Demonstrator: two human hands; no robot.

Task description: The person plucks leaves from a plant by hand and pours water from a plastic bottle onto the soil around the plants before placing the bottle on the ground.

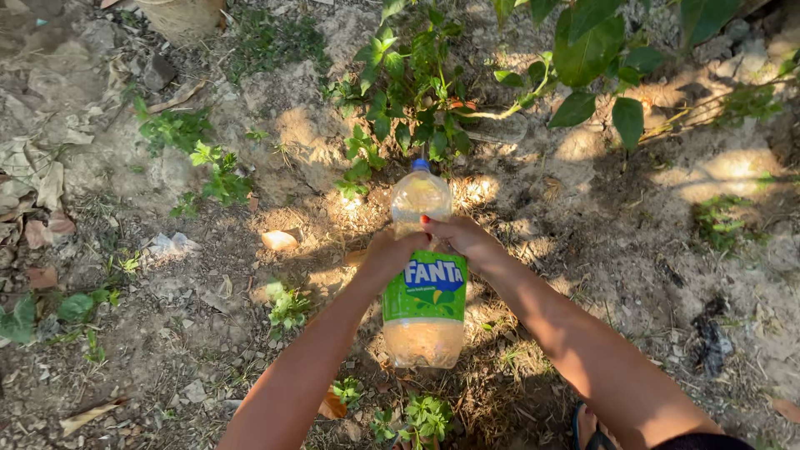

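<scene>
Both my hands hold a large clear plastic bottle [423, 275] with a green and blue label and a blue cap, tilted away from me with the cap end pointing toward a small leafy plant [406, 108]. My left hand [390, 252] grips the bottle's left side above the label. My right hand [461, 237] wraps the upper right side, with red-painted nails showing. The bottle holds a cloudy yellowish liquid. Bare sandy soil lies under it.
Dry leaves [37, 229], small weeds [287, 307] and stones lie scattered over the dirt. A branch with broad green leaves [596, 58] hangs at the upper right. A tree trunk base [182, 17] stands at the top left. My sandal toe [587, 429] shows at the bottom.
</scene>
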